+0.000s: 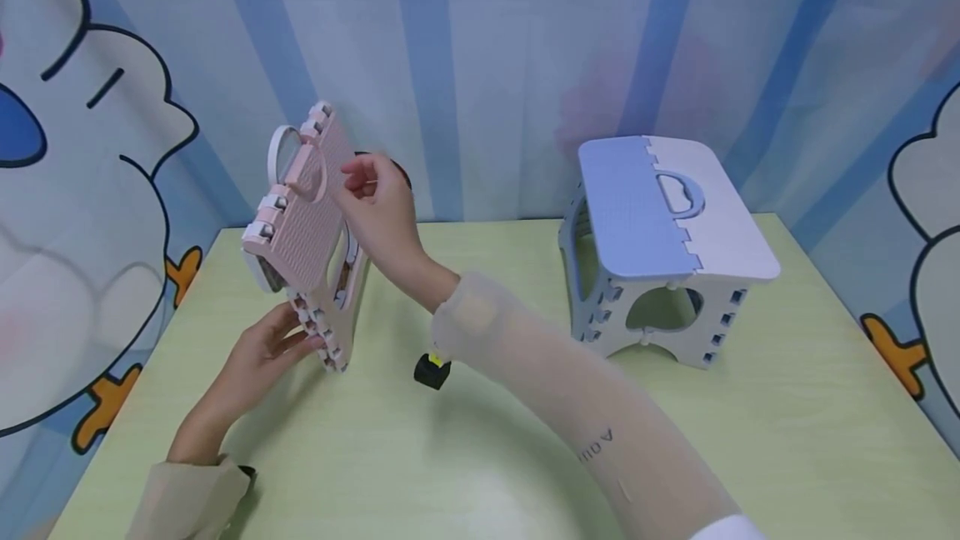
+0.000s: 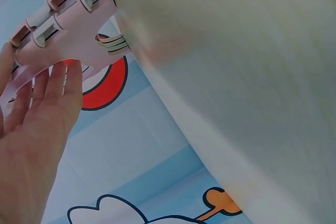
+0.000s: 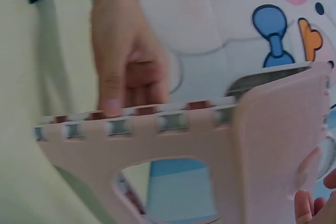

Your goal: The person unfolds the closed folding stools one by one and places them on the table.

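A pink and white folding stool [image 1: 307, 244], partly folded, stands tilted at the left of the table in the head view, its seat panels bent up and the loop handle at the top. My left hand [image 1: 258, 357] grips the hinged edge of its leg panel low down, thumb on one side and fingers on the other; the right wrist view shows this hold on the leg panel [image 3: 173, 140]. Beside the seat panel, my right hand [image 1: 382, 211] has loosely bent fingers and holds nothing that I can see. Whether its fingertips touch the panel is hard to tell.
An unfolded blue and white stool [image 1: 637, 215] stands upright at the right of the pale green table [image 1: 480, 457]. A small black and yellow object [image 1: 432, 371] shows just below my right wrist. Behind the table hangs a striped blue cartoon backdrop [image 1: 495, 65].
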The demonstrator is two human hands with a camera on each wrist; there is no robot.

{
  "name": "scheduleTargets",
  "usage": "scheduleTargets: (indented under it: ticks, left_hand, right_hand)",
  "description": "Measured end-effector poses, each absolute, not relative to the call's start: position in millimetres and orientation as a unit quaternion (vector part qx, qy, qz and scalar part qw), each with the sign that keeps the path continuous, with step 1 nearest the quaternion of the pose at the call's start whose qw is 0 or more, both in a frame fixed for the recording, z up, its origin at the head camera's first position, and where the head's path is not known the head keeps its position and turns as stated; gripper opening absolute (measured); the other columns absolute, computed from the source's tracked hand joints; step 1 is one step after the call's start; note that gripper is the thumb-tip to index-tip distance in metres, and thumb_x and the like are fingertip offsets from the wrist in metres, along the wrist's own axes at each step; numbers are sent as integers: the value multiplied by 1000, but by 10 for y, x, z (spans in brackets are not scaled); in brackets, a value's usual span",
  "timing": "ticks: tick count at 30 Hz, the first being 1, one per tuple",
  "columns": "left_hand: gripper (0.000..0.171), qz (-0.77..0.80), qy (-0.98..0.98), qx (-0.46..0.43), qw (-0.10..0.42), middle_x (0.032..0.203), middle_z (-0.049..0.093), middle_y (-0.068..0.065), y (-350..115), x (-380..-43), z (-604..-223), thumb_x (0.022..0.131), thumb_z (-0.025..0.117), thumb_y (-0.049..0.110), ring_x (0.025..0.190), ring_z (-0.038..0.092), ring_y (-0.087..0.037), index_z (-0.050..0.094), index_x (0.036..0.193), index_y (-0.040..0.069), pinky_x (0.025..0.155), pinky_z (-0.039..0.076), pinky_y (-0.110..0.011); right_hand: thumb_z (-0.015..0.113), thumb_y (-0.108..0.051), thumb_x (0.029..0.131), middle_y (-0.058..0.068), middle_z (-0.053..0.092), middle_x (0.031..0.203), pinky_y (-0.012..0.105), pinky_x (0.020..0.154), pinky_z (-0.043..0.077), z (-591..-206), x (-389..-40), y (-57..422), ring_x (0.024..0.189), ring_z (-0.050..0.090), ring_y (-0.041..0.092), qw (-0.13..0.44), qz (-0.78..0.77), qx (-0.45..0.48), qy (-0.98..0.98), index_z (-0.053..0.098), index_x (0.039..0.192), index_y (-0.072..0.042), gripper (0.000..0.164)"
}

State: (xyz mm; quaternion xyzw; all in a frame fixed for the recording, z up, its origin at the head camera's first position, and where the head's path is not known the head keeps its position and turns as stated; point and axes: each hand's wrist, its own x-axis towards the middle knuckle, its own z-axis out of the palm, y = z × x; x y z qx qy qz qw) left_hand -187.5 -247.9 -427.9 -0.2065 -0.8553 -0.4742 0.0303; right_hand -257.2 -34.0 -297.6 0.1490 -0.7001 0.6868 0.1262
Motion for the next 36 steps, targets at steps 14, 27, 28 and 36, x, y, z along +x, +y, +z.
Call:
scheduleTargets:
  ticks: [14, 27, 28, 36]
  left_hand:
    - [56, -480, -854, -201, 21, 146, 47, -24, -2497, -1869, -4289, 97, 64, 5, 122, 45, 9, 40, 148, -1, 95, 42, -11]
    - [59, -469, -859, -203, 14, 149, 44, -24, -2509, -1855, -4264, 100, 60, 7, 132, 49, -12, 34, 152, -1, 95, 43, -12]
    - [60, -469, -860, -201, 12, 149, 43, -24, -2508, -1854, -4264, 100, 60, 8, 133, 49, -21, 33, 152, -1, 95, 43, -12]
    - [59, -490, -847, -204, 5, 150, 41, -26, -2499, -1883, -4261, 99, 61, 5, 124, 44, 10, 34, 151, -3, 94, 44, -13]
  right_hand:
    - [68, -1, 92, 2, 61, 106, 23, 83, 53, -3622, -2432, -331, 98, 58, 15, -74, 619, 91, -776, 59, 113, -7, 24]
    - [79, -15, 86, -5, 60, 107, 18, 79, 51, -3967, -2255, -408, 97, 56, 5, -143, 560, 241, -780, 56, 117, -9, 39]
    - [80, -16, 86, -5, 60, 107, 17, 79, 51, -3980, -2251, -413, 98, 56, 5, -137, 558, 247, -780, 56, 117, -9, 40]
    - [76, -19, 91, -5, 60, 109, 16, 85, 47, -4060, -2253, -416, 101, 54, 4, -89, 532, 288, -791, 55, 117, -10, 35]
